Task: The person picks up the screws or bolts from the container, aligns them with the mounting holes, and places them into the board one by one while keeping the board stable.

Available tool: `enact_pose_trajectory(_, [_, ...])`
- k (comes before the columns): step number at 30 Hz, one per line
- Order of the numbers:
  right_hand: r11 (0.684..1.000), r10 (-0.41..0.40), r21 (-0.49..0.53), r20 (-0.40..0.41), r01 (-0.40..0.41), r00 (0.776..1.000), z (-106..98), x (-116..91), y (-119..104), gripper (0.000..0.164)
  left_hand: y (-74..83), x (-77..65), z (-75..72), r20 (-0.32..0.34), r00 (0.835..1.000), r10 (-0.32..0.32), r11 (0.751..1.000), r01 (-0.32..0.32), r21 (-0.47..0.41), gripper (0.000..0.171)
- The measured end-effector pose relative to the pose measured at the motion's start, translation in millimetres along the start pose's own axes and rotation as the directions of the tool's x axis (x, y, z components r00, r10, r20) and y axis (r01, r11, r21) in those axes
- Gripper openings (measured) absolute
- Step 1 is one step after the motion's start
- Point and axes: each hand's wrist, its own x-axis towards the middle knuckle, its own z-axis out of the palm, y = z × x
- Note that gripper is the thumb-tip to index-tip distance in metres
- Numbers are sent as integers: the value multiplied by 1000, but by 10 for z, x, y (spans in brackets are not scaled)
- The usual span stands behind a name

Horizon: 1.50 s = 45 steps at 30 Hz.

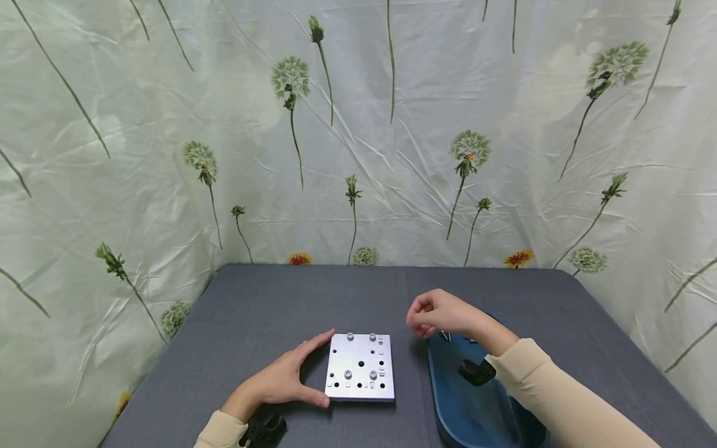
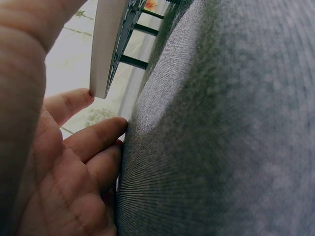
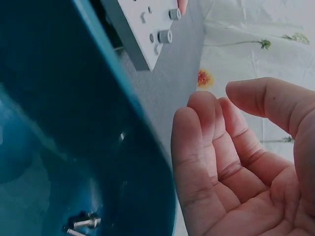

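A silver metal plate with several holes stands on the table, socket-head screws upright in its top. Dark threaded shanks show under the plate in the left wrist view. My left hand holds the plate by its left side, thumb at the near corner and index finger at the far one. Over the far end of a blue tray, my right hand hangs with loosely bent fingers. The right wrist view shows nothing between its thumb and fingers. A few screws lie in the tray.
A grey cloth covers the table. Behind it hangs a pale curtain printed with dandelions. The tray's raised rim runs along the plate's right, with a strip of cloth between them.
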Motion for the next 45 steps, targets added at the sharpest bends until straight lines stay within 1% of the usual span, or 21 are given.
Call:
enact_pose_trajectory(5, [1000, 2, 2, -19, -2, 1000, -57, -30, 85, 19, -11, 0, 3, 6, 1000, 6, 1000, -6, -4, 121])
enact_pose_trajectory(10, [1000, -1, 6, -16, 1, 1000, -107, -62, 169, 20, -34, -4, 8, 8, 1000, 24, 1000, -24, -8, 122])
enact_pose_trajectory(18, [1000, 18, -17, -30, -19, 999, -193, -131, 262, 20, -43, -3, 6, 3, 999, 50, 999, -50, -1, 122])
enact_pose_trajectory(27, [997, 70, -21, -44, -71, 997, -248, -210, 357, 22, -37, 1, 9, 6, 999, 42, 999, -42, -2, 122])
enact_pose_trajectory(35, [996, 72, -40, -47, -74, 996, -263, -261, 411, 25, -26, 3, 6, 1, 1000, 28, 1000, -28, -2, 122])
enact_pose_trajectory(40, [995, 87, -37, -53, -89, 995, -267, -285, 461, 25, -16, 2, 8, -5, 999, 34, 999, -34, 3, 122])
enact_pose_trajectory(45, [989, 106, -96, -87, -115, 990, -270, -298, 513, 24, -18, 0, 7, -7, 999, 40, 999, -40, 13, 122])
